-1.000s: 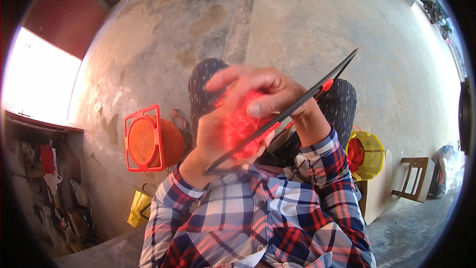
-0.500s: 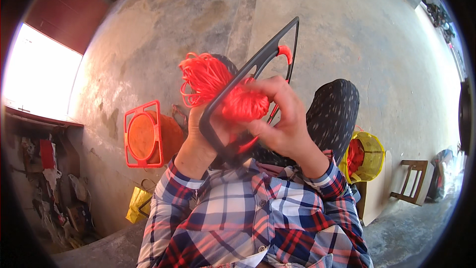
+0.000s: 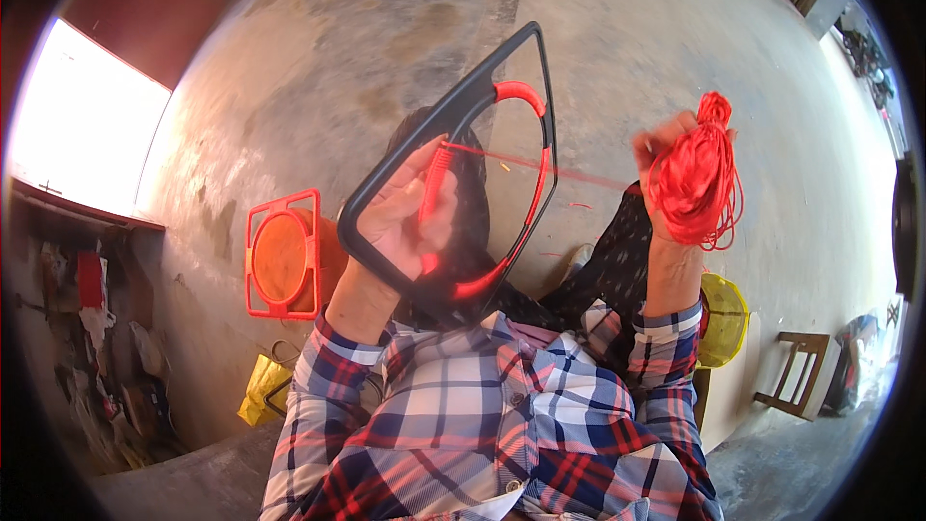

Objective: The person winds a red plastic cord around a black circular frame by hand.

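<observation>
The left hand (image 3: 405,222) grips a black plastic frame (image 3: 453,116), a rounded, roughly triangular loop with smooth, hard edges; its fingers wrap closed around the lower left side. Red cord (image 3: 529,183) is wound along the frame's inner right edge, and a thin red strand (image 3: 569,172) runs taut from the frame across to the right hand (image 3: 670,159). That hand is raised to the right, fingers closed on a thick bundle of red cord (image 3: 696,178), glossy and loosely looped, with strands hanging below the fist. Both sleeves are soft plaid cloth in red, blue and white. Behind lies a rough, stained concrete floor (image 3: 386,29) with an orange plastic crate-like frame (image 3: 282,256) and a yellow basket (image 3: 725,318). Half a second ago both hands were bunched together at the frame with the red bundle above it; now they are well apart, the bundle drawn out right and the frame swung upright
</observation>
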Demonstrator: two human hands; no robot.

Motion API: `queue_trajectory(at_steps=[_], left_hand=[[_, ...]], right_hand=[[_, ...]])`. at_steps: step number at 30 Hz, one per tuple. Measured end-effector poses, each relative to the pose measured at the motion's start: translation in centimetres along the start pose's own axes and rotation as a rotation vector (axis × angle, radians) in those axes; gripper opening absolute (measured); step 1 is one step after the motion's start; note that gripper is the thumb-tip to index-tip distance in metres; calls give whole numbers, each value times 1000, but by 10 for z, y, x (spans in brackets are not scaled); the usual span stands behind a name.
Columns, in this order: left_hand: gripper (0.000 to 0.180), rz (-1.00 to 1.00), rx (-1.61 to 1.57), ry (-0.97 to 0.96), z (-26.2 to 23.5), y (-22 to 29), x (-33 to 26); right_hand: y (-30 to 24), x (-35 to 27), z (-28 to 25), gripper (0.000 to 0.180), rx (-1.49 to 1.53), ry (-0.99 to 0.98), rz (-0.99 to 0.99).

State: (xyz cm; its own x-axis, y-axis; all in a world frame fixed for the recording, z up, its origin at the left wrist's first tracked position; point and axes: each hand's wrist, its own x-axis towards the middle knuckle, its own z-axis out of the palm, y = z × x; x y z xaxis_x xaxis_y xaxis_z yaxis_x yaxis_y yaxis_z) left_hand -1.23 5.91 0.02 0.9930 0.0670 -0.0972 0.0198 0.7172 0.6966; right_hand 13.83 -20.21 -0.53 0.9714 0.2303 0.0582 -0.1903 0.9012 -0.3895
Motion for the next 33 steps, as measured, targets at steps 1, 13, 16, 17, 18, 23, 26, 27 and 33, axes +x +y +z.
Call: queue_trajectory(at_steps=[1,13,16,17,18,23,26,27,33], left_hand=[[56,28,58,69,-2,2,0],[36,-73,-19,-56,-28,12,-6],[46,22,148,23,5,10,-2],[46,15,146,12,12,5,-2],[46,58,175,39,18,0,-3],[53,-255,-111,-66,38,-11,-16],[58,-436,-360,-266,49,-17,-11],[52,-346,-350,-269,47,-25,-9],[54,-281,-373,-149,40,-23,-10]], right_hand=[[-5,8,-31,37,145,-283,160],[92,-43,-89,48,-1979,-372,175],[101,-43,-58,42,-1994,-396,164],[106,-39,-56,42,-2001,-382,160],[110,-31,-55,36,-1522,-307,249],[93,-10,31,25,-422,-160,373],[83,-1,46,25,-524,-747,436],[82,4,49,24,-541,-1039,310],[86,2,29,35,-740,-688,176]])
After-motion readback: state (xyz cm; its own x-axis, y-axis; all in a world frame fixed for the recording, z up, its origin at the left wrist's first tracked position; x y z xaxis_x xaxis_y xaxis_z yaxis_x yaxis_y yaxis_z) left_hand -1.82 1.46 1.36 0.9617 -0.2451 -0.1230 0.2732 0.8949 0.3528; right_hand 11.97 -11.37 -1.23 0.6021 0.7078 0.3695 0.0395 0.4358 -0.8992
